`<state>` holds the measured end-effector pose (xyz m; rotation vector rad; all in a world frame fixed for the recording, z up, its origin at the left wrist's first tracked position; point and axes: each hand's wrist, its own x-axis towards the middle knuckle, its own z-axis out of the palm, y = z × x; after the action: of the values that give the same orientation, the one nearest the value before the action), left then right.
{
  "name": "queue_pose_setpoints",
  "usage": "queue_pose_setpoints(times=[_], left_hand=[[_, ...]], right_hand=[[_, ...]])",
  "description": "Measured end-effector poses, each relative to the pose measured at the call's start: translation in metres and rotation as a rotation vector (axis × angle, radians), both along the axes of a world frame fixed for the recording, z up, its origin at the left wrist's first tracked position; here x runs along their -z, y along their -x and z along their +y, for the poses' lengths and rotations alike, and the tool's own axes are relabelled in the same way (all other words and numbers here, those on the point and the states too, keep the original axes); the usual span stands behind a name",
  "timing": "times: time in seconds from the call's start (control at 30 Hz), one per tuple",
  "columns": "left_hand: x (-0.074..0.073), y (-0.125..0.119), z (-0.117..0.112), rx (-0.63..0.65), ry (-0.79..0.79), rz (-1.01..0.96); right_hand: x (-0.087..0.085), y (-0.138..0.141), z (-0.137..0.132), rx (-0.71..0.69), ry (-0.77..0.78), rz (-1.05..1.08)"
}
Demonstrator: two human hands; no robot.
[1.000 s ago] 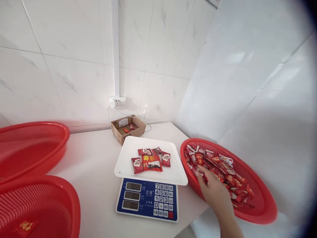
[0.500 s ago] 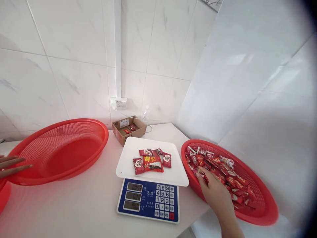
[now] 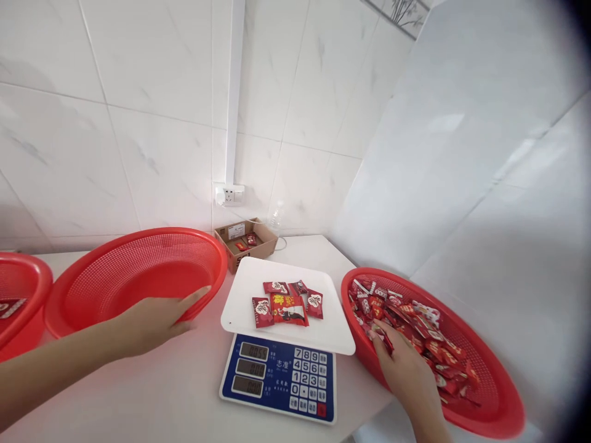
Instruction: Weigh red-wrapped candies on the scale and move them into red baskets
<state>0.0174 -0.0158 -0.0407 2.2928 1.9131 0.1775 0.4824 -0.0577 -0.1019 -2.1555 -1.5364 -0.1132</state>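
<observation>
My right hand [image 3: 409, 369] is at the near rim of the right red basket [image 3: 501, 409], which holds many small wrapped sweets [image 3: 429, 332]. Its fingers are closed on a red-wrapped sweet [image 3: 386, 340]. Stretched across the front of the middle red basket [image 3: 138, 237], my left hand [image 3: 154, 323] has thumb and fingers apart, with nothing seen in it. Between the hands stands a digital scale [image 3: 281, 381] with a white pan [image 3: 244, 295]. Several red packets [image 3: 289, 307] lie on the pan. The scale's top display seems to read 0.055.
Behind the scale is a cardboard box [image 3: 263, 249] with a few red packets inside, beside a clear plastic bottle [image 3: 277, 215]. Another red basket [image 3: 39, 271] is cut off at the left edge. A wall socket [image 3: 229, 195] and tiled walls border the white table [image 3: 184, 394].
My left hand has come in from the left edge to the front of the middle basket. The view has shifted slightly left. My right hand stays at the right basket.
</observation>
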Motion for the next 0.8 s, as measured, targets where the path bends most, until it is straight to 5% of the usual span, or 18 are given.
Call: queue_pose_setpoints(times=[0.2,0.43,0.63,0.8], left_hand=[[-0.022,-0.059,0.03,0.283,0.062,-0.064],[-0.005,-0.133,0.066,0.599,0.202,-0.156],[0.013,-0.163,0.072,0.665,0.185,-0.19],[0.012,-0.173,0.065,0.652,0.069,-0.223]], right_hand=[[-0.001,0.0,0.001,0.005,-0.057,0.007],[0.0,-0.001,0.002,0.0,-0.059,0.002],[0.001,-0.002,0.002,-0.002,-0.041,0.021],[0.0,-0.002,0.002,-0.003,-0.015,0.041]])
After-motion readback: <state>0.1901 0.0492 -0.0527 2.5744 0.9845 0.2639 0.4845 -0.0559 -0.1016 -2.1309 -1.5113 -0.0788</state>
